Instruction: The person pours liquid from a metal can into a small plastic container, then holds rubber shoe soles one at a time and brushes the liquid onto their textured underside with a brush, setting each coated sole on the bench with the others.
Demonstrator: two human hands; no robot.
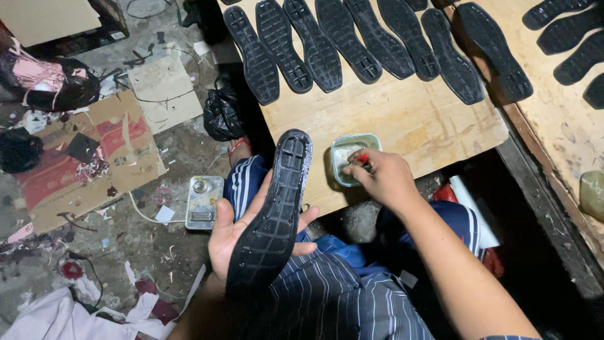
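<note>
While cradling the black shoe sole [274, 214] tread-up over the lap in the left hand [229, 242], fingers curled loosely round its edges, reaches with the right hand [384, 179] into the small clear tub [354, 141] on the wooden board [409, 119]. Pinches a red-tipped tool [362, 157] there. Looks like the loading dip. Calls next for a steady sole and a clean lift past the rim. Beyond, a row of soles [352, 44].
</note>
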